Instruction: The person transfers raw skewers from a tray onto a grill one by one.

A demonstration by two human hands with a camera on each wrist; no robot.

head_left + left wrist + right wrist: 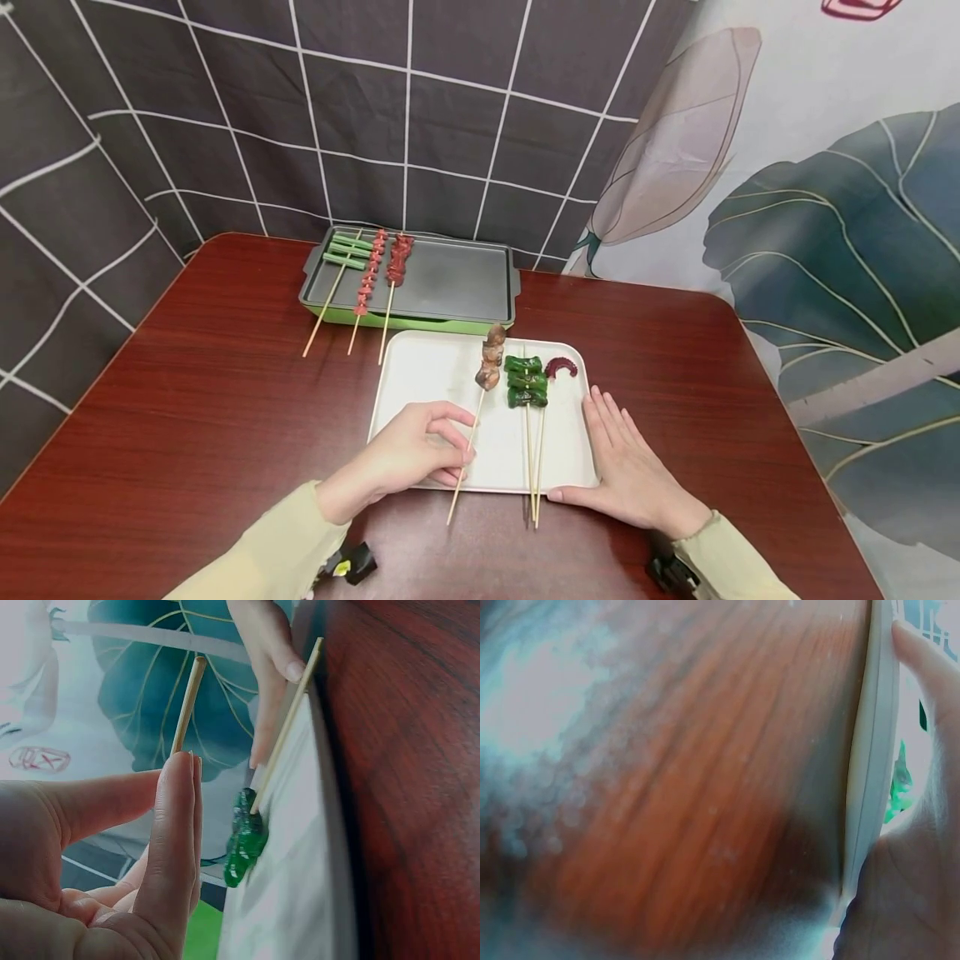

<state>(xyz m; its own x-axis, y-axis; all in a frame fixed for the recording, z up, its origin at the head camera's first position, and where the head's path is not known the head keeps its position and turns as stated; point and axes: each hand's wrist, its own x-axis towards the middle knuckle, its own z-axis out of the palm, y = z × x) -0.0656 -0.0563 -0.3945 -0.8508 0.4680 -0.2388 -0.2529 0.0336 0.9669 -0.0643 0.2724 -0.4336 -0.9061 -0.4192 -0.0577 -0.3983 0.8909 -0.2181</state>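
My left hand [420, 446] pinches the stick of a skewer threaded with brown, mushroom-like chunks [491, 358]. The skewer slants over the white tray [427, 358], its bare end past the front rim. In the left wrist view, thumb and fingertips meet on the stick [187, 705]. My right hand [637, 471] lies with straight fingers along the tray's right edge, the thumb at the front corner. Between the hands, a green pepper skewer [527, 381] rests on the tray. Beside it lies a skewer with a dark red curled piece [561, 367], partly covered by the peppers.
Behind the tray stands a green grill with a grey plate [457, 275]. On its left side lie a skewer of green stalks [347, 252], one of small pink-red pieces [370, 279] and one of dark red meat [399, 258], sticks overhanging the front. The wooden table [225, 375] meets hanging cloth.
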